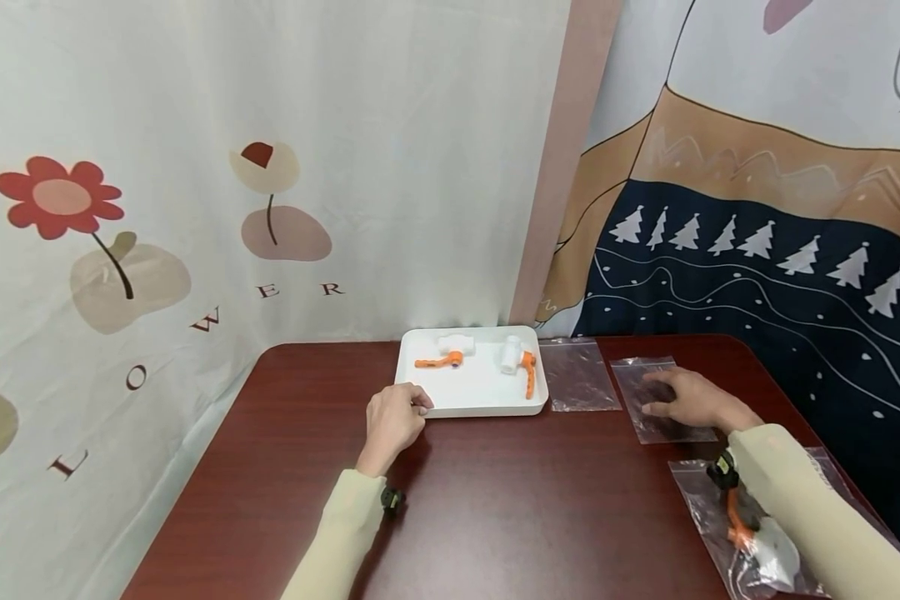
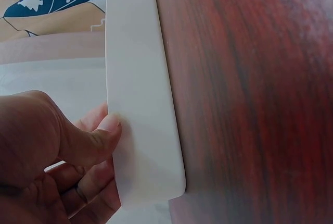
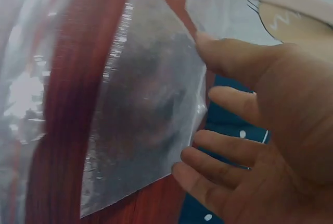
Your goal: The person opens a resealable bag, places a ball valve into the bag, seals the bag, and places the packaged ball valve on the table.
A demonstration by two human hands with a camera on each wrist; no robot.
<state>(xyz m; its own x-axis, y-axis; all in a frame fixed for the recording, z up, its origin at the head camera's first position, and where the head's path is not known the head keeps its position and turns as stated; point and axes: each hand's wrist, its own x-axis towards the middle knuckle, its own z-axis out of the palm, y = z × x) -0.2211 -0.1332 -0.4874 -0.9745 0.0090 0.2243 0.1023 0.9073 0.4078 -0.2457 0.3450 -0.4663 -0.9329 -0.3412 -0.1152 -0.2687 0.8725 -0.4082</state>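
My left hand (image 1: 394, 423) pinches the near left corner of the white tray (image 1: 480, 411); in the left wrist view the thumb and fingers (image 2: 99, 143) hold its rim. Inside the tray lie two white parts (image 1: 457, 344) with orange handles (image 1: 528, 375). At the right, my right hand (image 1: 692, 402) is over a flat clear bag (image 1: 648, 425), its fingers spread. The right wrist view shows the fingers (image 3: 223, 151) at the edge of that bag (image 3: 151, 99), not curled round it; whether they touch it is unclear.
Another flat clear bag (image 1: 581, 375) lies between the tray and the right-hand bag. Nearer on the right, partly under the right forearm, a clear bag (image 1: 701, 492) holds a white part (image 1: 774, 552) with an orange piece. Printed curtains hang behind the brown table (image 1: 525, 508).
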